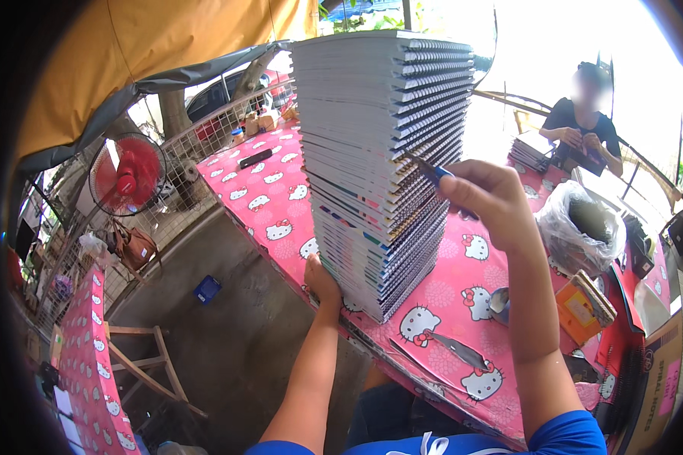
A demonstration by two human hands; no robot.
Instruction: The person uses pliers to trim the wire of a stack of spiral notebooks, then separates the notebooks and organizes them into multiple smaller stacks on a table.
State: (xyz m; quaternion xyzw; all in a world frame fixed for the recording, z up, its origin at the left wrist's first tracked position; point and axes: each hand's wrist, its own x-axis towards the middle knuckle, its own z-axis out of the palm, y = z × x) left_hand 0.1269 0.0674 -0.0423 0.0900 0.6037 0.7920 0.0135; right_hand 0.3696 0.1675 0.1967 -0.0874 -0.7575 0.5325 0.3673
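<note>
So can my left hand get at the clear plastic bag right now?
Probably not easily: your left hand is at the lower left edge of the tall spiral-bound book stack, which stands between it and the clear plastic bag.

White-paged notebooks (372, 174), pink cat-print tablecloth (463, 284), red fan (127, 174)

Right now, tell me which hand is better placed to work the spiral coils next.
Likely the right hand: it holds a blue-handled tool with its tip by the spiral coils, while the left hand is low against the notebook stack.
</note>
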